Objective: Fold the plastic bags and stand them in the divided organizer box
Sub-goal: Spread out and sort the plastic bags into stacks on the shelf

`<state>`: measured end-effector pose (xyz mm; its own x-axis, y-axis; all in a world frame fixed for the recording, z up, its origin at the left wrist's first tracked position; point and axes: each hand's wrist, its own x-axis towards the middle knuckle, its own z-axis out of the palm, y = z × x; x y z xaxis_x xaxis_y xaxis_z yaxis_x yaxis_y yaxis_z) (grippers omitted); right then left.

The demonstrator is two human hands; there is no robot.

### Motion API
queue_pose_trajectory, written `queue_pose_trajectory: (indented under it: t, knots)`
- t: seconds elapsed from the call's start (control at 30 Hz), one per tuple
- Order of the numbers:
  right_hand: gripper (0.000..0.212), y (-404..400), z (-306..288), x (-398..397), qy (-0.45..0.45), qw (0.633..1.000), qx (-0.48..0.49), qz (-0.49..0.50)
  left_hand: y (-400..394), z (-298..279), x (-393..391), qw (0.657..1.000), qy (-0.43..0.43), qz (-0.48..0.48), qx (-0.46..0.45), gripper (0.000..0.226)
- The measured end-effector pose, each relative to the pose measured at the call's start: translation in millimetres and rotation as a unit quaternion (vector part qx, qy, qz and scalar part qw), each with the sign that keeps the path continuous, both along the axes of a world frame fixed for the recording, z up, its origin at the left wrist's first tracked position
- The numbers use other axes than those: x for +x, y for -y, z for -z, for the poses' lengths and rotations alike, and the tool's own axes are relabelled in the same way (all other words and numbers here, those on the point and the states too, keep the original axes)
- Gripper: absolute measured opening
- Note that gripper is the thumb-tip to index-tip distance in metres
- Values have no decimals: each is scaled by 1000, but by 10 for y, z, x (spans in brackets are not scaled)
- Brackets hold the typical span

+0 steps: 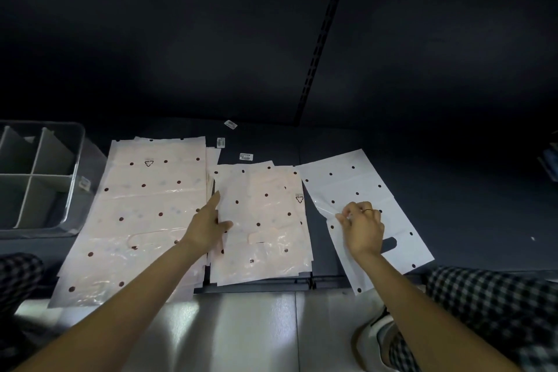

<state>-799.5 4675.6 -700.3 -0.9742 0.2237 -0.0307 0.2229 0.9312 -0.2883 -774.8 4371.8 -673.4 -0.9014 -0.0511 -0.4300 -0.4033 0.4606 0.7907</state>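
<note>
3 barcode labels [230,124] on dark shelf [392,160], shoe [379,338] btm right.

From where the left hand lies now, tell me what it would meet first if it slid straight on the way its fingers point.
The left hand points up and slightly right along the left edge of the middle bag stack. Sliding on, it would probably only cross that stack's far left corner, then reach the small white label beyond. Depth is uncertain.

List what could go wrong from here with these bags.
1. The right hand pinches only the white bag at its left edge; the thin film may slip or fold crooked.
2. That bag overhangs the shelf edge and could slide off.
3. The left hand rests on the middle stack, which may shift.
</note>
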Motion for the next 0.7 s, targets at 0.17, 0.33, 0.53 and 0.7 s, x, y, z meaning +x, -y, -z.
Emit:
queue_pose_trajectory:
  t: [0.17, 0.33, 0.53, 0.7]
  knots:
    - [16, 4, 13, -94, 20, 1000, 3, 6, 4, -2, -20, 1000, 1, -1, 12, 75]
    - [17, 154, -156, -228, -29, 975, -217, 42, 82, 17, -26, 991, -100, -49, -72, 70]
    - [13, 866, -653, -329, 5, 903, -429, 2, 14, -247, 59, 991, -77, 24, 106, 55]
    - [17, 1788, -760, -126, 25, 898, -434, -73, 97, -476, 211, 984, -76, 68, 148, 72]
